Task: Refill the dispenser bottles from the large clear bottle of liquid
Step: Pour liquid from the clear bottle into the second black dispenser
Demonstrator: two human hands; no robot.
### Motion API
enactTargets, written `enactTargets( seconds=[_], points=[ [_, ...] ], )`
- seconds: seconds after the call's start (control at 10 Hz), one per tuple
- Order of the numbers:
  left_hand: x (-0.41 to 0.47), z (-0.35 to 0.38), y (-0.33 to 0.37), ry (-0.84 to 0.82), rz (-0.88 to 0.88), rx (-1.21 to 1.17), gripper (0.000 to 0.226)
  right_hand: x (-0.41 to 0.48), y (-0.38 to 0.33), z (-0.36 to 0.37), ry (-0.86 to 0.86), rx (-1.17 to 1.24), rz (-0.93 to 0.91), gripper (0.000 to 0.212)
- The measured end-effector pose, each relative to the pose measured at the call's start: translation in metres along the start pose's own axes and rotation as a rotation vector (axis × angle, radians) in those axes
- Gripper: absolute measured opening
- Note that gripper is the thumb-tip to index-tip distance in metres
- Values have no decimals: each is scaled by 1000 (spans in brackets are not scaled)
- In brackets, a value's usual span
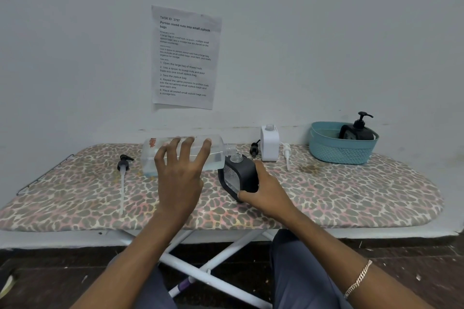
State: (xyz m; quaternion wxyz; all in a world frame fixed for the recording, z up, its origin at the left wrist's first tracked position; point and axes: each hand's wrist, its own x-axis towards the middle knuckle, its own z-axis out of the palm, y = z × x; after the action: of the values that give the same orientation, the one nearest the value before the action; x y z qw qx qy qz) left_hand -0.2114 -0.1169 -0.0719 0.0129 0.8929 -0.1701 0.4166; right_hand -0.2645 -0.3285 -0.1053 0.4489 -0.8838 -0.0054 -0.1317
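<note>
By right hand [266, 190], fingers curled, black dispenser bottle [242, 170] is being gripped; by left hand [178, 175], fingers wrapped, large clear bottle [218, 157] is being tipped. Mouths to be aligned; slow pour.

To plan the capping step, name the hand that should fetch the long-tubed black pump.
Left. The left hand is nearer that pump, which lies to its left, once it sets down the clear bottle. The right hand grips the black dispenser.
</note>
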Motion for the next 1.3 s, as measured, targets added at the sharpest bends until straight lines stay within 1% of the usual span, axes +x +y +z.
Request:
enactTargets(
  seconds=[0.3, 1.3],
  points=[
    [0, 0, 0, -5, -3, 6, 85, -1, 0, 0, -1, -1, -1, 67],
    [0, 0, 0, 13, 0, 9, 82, 0, -1, 0, 5, -25, -7, 67]
  ],
)
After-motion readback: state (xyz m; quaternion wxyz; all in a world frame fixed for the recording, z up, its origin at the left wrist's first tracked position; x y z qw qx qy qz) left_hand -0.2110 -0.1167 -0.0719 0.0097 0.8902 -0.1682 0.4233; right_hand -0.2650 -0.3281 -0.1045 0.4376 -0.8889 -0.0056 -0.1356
